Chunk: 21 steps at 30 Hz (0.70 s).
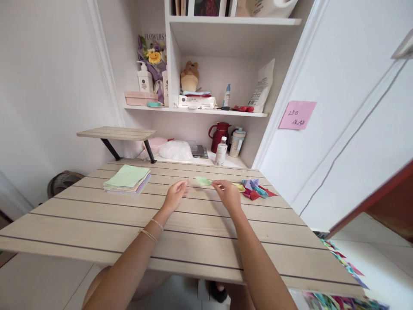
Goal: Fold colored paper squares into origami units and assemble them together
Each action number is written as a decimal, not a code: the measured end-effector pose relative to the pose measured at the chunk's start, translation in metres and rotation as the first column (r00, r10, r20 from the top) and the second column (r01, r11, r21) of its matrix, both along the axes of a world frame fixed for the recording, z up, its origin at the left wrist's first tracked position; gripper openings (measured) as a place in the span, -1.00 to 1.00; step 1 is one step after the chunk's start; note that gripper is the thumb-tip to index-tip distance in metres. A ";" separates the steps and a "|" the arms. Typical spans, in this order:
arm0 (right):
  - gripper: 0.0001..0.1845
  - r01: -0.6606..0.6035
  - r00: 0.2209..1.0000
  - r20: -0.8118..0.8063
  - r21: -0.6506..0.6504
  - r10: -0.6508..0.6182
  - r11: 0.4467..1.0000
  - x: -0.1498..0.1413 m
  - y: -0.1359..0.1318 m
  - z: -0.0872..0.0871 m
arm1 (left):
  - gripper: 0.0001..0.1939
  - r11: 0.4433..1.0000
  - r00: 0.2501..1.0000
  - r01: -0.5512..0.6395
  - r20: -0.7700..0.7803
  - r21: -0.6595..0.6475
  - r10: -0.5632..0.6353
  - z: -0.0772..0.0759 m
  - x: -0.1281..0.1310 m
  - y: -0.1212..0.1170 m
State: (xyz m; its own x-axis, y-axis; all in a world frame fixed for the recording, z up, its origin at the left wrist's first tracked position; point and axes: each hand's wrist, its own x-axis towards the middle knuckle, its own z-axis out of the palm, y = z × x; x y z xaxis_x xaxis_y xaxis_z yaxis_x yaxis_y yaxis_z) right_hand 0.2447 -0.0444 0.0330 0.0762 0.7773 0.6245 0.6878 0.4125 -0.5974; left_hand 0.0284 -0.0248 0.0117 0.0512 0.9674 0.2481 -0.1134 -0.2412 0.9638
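A small light-green piece of folded paper (202, 181) is raised just over the desk, slightly blurred. My right hand (227, 193) pinches its right end between thumb and fingertips. To the left of the paper, my left hand (176, 194) is apart from it, fingers loosely bent and holding nothing; its fingertips are a little smeared. Just beyond my right hand lies a small heap of folded paper pieces (254, 188) in purple, teal, red and yellow. On the left of the desk sits a stack of square paper sheets (127, 178) with a green sheet on top.
The slatted wooden desk (200, 232) spans the view. A small raised shelf (118, 133) stands at its back left. Behind are a clear bottle (221, 151), a red jug (220, 135) and a plastic bag (176, 150). More colourful folded paper (342, 300) shows below the right edge.
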 end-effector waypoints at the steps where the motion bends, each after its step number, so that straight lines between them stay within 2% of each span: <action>1: -0.76 0.127 0.990 -0.059 -0.019 -0.128 0.992 0.010 0.000 0.001 | -0.61 0.998 0.998 -0.054 -0.033 0.025 0.055 0.001 -0.003 0.001; 2: -0.73 0.269 0.955 -0.112 -0.051 -0.273 0.962 0.021 0.000 0.001 | -0.64 0.990 0.989 -0.122 -0.076 0.065 0.127 0.003 -0.007 0.002; 3: -0.70 0.411 0.892 -0.165 -0.090 -0.420 0.907 0.032 0.000 0.001 | -0.67 0.973 0.969 -0.197 -0.129 0.119 0.212 0.005 -0.012 0.004; 5: -0.65 0.616 0.719 -0.279 -0.168 -0.637 0.770 0.055 -0.001 -0.004 | -0.72 0.916 0.888 -0.324 -0.257 0.239 0.381 0.009 -0.022 0.006; 7: -0.63 0.708 0.555 -0.376 -0.255 -0.742 0.659 0.074 -0.002 -0.011 | -0.72 0.840 0.759 -0.407 -0.378 0.359 0.530 0.014 -0.035 0.006; 8: -0.62 0.713 0.497 -0.420 -0.301 -0.759 0.633 0.081 -0.002 -0.016 | -0.71 0.795 0.676 -0.427 -0.432 0.431 0.597 0.017 -0.042 0.005; 11: -0.62 0.661 0.412 -0.519 -0.395 -0.749 0.638 0.092 -0.001 -0.029 | -0.66 0.649 0.376 -0.474 -0.530 0.595 0.760 0.023 -0.066 0.002; 13: -0.61 0.629 0.405 -0.552 -0.411 -0.729 0.660 0.092 0.002 -0.034 | -0.60 0.537 0.171 -0.573 -0.551 0.619 0.817 0.023 -0.082 0.000; 15: -0.59 0.625 0.394 -0.576 -0.404 -0.716 0.668 0.088 0.005 -0.034 | -0.52 0.452 0.025 -0.677 -0.596 0.581 0.803 0.020 -0.095 0.001; 17: -0.60 0.657 0.375 -0.585 -0.380 -0.719 0.651 0.083 0.008 -0.030 | -0.52 0.450 -0.011 -0.747 -0.686 0.490 0.728 0.016 -0.103 0.003; 19: -0.62 0.706 0.373 -0.580 -0.328 -0.724 0.627 0.077 0.010 -0.024 | -0.61 0.502 0.023 -0.768 -0.766 0.397 0.642 0.015 -0.107 0.004; 21: -0.65 0.733 0.411 -0.575 -0.252 -0.707 0.632 0.071 0.010 -0.018 | -0.69 0.544 0.071 -0.775 -0.811 0.322 0.581 0.017 -0.107 0.004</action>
